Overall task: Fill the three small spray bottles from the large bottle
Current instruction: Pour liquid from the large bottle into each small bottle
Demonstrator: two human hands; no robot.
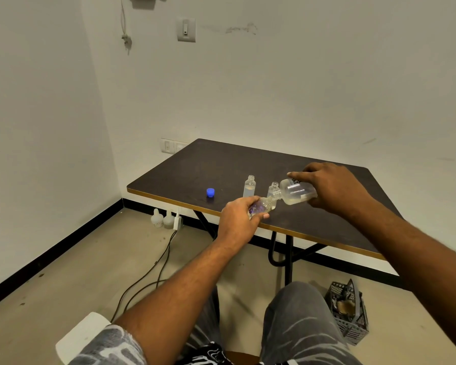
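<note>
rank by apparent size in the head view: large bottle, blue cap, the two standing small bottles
1. large bottle
2. left standing small bottle and right standing small bottle: look alike, not ranked
3. blue cap

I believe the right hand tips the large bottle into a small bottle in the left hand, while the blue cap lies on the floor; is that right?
Not quite: the head view shows the blue cap lying on the table, not the floor. The rest holds.

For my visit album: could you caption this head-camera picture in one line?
Right hand tips the large bottle into a small bottle held by the left hand, beside two uncapped small bottles.
</note>
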